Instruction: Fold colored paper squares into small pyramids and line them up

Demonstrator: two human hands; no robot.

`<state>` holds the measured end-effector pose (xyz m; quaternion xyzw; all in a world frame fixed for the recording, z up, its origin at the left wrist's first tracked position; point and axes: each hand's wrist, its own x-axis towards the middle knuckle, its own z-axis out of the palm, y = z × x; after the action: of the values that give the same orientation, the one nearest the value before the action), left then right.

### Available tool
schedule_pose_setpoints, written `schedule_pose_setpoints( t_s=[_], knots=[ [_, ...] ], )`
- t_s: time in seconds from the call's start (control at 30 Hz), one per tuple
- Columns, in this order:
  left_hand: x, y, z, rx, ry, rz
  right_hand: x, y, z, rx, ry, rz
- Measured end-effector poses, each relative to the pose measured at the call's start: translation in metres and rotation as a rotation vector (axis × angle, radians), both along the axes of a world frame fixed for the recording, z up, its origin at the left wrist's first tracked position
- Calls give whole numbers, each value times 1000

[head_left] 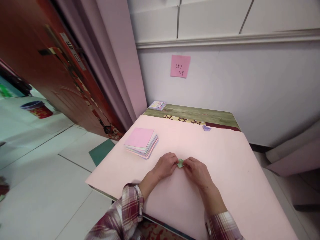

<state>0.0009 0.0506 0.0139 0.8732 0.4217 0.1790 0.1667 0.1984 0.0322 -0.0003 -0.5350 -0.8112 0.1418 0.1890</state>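
Note:
A small folded piece of green paper (180, 163) lies on the pink table cover (225, 173) between my two hands. My left hand (165, 165) pinches its left side with curled fingers. My right hand (197, 170) pinches its right side the same way. Both hands rest low on the cover, near the middle of the table. Most of the green paper is hidden by my fingertips. A stack of coloured square papers (142, 142), pink on top, sits to the left of my left hand.
A small purple folded piece (206, 128) lies at the cover's far edge. A pack of coloured sheets (157, 105) rests on the wooden tabletop by the wall. A pink note (180, 66) is stuck to the wall. A red door (50, 66) stands at left.

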Motion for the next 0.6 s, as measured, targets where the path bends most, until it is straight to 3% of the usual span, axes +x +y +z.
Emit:
schedule_pose_setpoints(
  t_s=[0.37,0.6],
  knots=[
    [6,-3,6,30,163,28,-5,-1,1,-12,18,-3],
    [4,-4,8,-67,21,109,-4,-3,-4,33,114,-92]
  ],
)
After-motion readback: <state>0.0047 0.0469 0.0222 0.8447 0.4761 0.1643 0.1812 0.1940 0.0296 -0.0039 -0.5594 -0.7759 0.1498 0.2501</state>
